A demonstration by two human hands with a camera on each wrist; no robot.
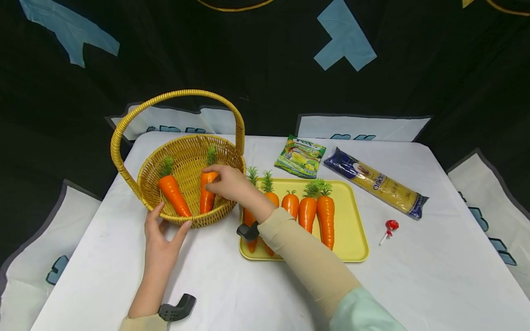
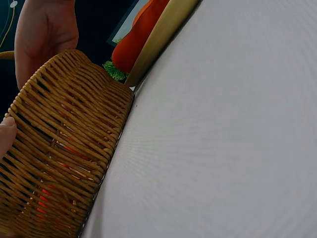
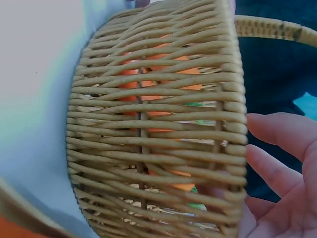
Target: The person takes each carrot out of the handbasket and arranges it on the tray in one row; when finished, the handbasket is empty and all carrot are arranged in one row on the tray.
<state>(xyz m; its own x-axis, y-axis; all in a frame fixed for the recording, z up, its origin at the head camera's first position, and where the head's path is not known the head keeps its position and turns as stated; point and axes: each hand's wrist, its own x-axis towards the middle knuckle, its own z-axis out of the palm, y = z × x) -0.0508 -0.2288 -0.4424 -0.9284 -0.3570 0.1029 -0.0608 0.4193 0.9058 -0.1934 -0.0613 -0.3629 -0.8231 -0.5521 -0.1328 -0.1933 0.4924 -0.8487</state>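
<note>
A wicker basket [image 1: 186, 154] with a tall handle stands at the left of the table. Two orange carrots with green tops lie inside: a left carrot [image 1: 175, 195] and a right carrot [image 1: 207, 193]. My right hand [image 1: 232, 184] reaches over the basket's right rim and pinches the right carrot between thumb and fingers. At the front rim, my left hand [image 1: 159, 243] grips the basket, thumb outside. The left wrist view shows the left thumb [image 2: 7, 135] against the weave. In the right wrist view the basket wall [image 3: 158, 114] hides my right fingertips.
Right of the basket, a yellow tray [image 1: 349, 225] bears several carrots [image 1: 325, 218], partly under my right forearm. Behind it lies a green packet [image 1: 300, 157]. Farther right are a blue-and-yellow pasta pack [image 1: 374, 181] and a red lollipop [image 1: 391, 225]. A dark curtain [image 1: 269, 69] hangs behind the table.
</note>
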